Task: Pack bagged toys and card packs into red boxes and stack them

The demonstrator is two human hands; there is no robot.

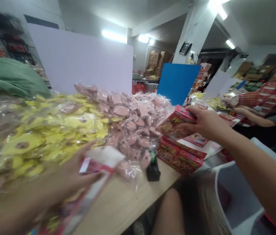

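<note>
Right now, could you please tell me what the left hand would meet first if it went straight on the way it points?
Beyond the blurred packaging it holds, the left hand would probably meet the pile of bagged pink pieces first, though depth is unclear.

The red box (173, 125) looks like shiny card, the pink toys (138, 120) and yellow toys (79, 122) have crinkly, shiny clear plastic round them, and the worktop (133, 204) looks like smooth, pale wood.
</note>
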